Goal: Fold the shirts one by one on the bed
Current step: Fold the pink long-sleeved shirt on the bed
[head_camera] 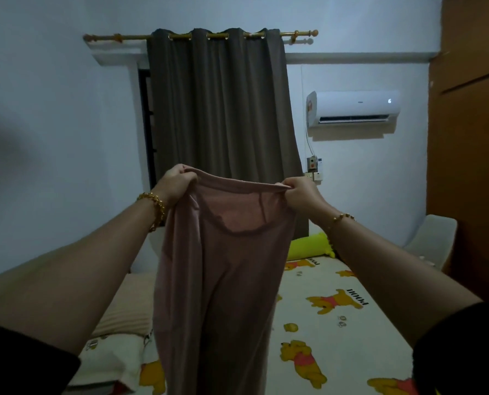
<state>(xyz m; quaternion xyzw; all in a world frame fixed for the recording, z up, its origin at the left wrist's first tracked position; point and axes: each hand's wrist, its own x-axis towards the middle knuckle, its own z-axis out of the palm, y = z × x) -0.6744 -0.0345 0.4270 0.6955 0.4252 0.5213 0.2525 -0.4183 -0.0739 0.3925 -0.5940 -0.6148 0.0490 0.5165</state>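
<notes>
The person holds a dusty-pink shirt (217,280) up in the air with both arms stretched forward. The left hand (178,182) pinches the garment's top edge at about ten o'clock from the cloth's middle, and the right hand (301,192) pinches the same edge at about two o'clock; both fists are closed tight on the fabric, set apart so the top edge runs taut between them. The shirt hangs straight down from the hands toward six o'clock, its dark-trimmed neckline showing just below the stretched edge, and its lower part runs out of the bottom of the view. It hangs in front of the bed (337,332), whose cartoon-bear sheet spreads at four o'clock. Each wrist wears a gold bracelet. Behind the hands, at twelve o'clock, a grey curtain (220,104) hangs closed.
</notes>
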